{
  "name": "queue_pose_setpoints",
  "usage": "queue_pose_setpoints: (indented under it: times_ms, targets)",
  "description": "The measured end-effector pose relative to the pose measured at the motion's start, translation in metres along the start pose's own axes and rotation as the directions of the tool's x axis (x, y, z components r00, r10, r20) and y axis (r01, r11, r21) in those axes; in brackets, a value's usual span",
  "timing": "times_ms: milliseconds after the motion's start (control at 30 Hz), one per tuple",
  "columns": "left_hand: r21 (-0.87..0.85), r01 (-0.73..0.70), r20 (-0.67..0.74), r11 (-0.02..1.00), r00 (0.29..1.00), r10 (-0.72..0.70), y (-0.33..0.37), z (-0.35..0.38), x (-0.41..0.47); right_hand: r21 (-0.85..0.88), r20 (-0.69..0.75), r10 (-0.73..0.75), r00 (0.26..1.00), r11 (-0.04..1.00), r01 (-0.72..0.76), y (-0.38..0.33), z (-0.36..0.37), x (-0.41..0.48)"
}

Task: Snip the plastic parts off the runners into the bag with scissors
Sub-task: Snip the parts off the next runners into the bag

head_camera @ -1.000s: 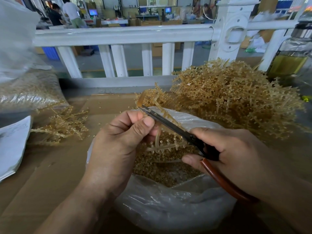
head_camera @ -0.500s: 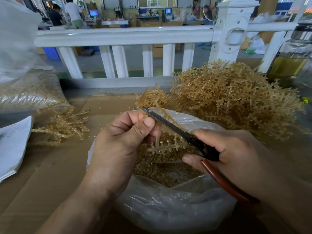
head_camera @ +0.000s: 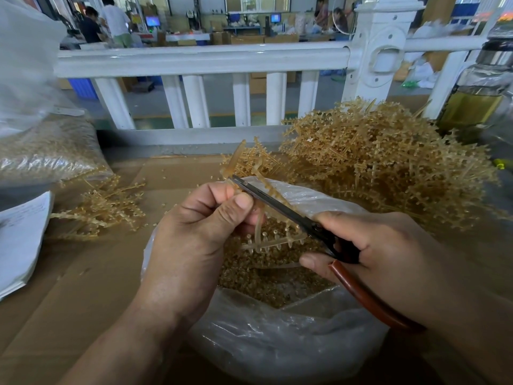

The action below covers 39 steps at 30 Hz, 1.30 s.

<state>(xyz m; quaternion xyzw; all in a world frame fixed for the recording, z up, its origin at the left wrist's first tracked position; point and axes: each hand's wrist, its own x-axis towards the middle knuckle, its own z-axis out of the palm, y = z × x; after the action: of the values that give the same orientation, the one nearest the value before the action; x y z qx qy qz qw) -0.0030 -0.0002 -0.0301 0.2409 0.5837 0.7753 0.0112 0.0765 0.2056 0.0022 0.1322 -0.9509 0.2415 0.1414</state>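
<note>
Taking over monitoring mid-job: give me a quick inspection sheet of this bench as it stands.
Surface: cardboard sheet, scattered bits.
Job's things: runner held over the open plastic bag, which holds cut parts; scissors blades along the runner; big pile of uncut runners at right; small runner pile at left.
Clutter: paper stack, filled bag, glass jar.
Grippers: left hand pinches runner; right hand grips scissors.
Cables: nothing seen.
Surroundings: white railing, workshop with people beyond.

Dark matt metal scissors (head_camera: 280, 207) with glossy reddish-brown plastic-coated handles lie above the crinkled, shiny clear plastic bag (head_camera: 277, 343) on matt brown cardboard (head_camera: 83, 295), amid translucent amber plastic runners (head_camera: 388, 162).
</note>
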Motion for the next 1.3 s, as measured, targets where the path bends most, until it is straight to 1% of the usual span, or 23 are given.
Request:
queue_pose_setpoints:
  times_ms: [267,467,733,900,1300]
  targets:
    - [0.010,0.001,0.014,1.000,1.000,-0.001,0.0000,-0.0005,0.0005,-0.026,0.008,0.004,1.000,1.000,-0.004,0.0013,-0.0012,-0.0001]
    - [-0.026,-0.003,0.015,1.000,1.000,0.003,-0.0024,-0.0001,0.0012,-0.032,0.009,0.011,1.000,0.999,-0.011,0.0012,-0.0020,-0.0005]
    - [0.001,-0.009,0.028,1.000,1.000,0.008,-0.0020,0.0003,0.0013,-0.038,0.020,0.006,1.000,0.999,-0.006,-0.0003,-0.0036,-0.0008]
    - [0.012,0.006,0.030,1.000,1.000,-0.006,-0.0026,-0.0002,0.0016,-0.035,0.021,0.000,1.000,0.999,0.000,0.0008,-0.0041,-0.0007]
    - [-0.025,0.038,0.021,0.999,0.999,-0.037,0.0006,0.0014,0.0010,-0.041,0.023,0.026,0.999,0.999,-0.025,0.0045,-0.0042,-0.0013]
